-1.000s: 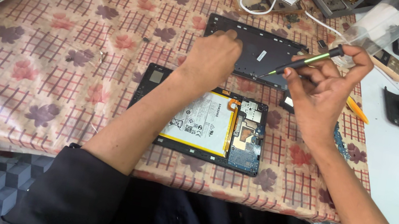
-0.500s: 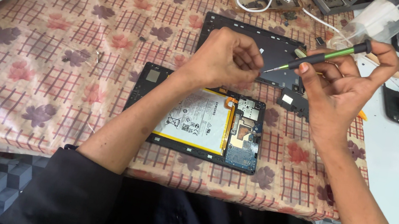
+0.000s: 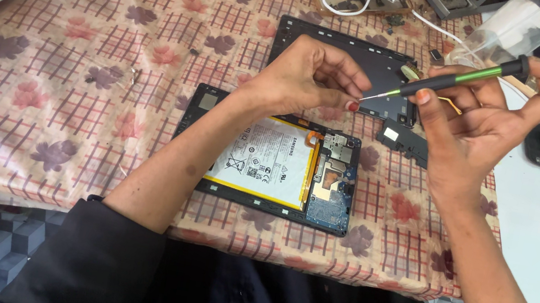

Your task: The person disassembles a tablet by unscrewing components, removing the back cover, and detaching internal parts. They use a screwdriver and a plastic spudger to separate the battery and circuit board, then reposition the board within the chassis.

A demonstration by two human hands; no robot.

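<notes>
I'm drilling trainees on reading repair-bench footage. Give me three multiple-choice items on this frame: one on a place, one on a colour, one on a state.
1. Where does the opened tablet lie?
A. on the floral tablecloth
B. on the white board
C. in a drawer

2. What colour is the band on the screwdriver handle?
A. red
B. green
C. yellow

3. How is the screwdriver held?
A. lying loose on the cloth
B. by the left hand alone
C. gripped by the right hand, its tip at the left hand fingertips

Answers:
1 A, patterned cloth shows around the tablet.
2 B, a green stretch shows on the black handle.
3 C, right fingers wrap the handle; the tip meets the left fingers.
</notes>
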